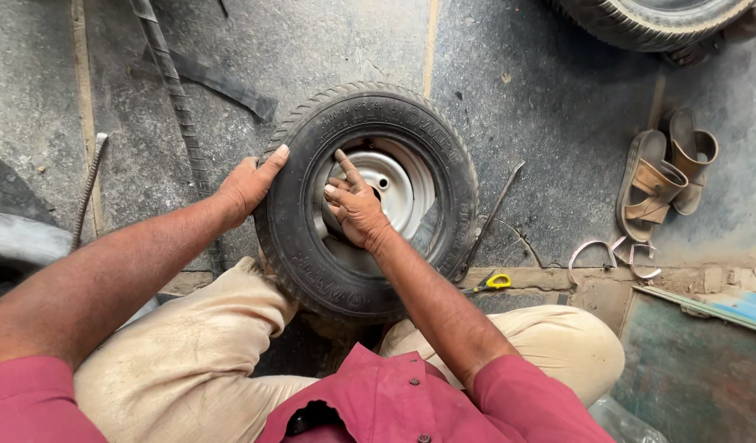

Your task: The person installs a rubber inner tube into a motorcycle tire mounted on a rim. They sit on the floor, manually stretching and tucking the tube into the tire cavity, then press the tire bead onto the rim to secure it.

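A small black tyre (419, 131) on a grey metal rim (398, 184) lies flat on the concrete floor between my knees. My left hand (248, 184) rests on the tyre's outer left tread, fingers spread, thumb up over the sidewall. Inside the wheel's opening, my right hand (355, 205) presses its fingertips along the inner left edge where tyre meets rim. Neither hand holds a tool.
A thin metal rod (494, 212) lies right of the tyre, with yellow-handled scissors (491, 283) near it. Brown sandals (665, 172) and bent metal strips (612, 253) lie further right. Rubber strips (177, 90) run at upper left; another tyre (648, 20) at top right.
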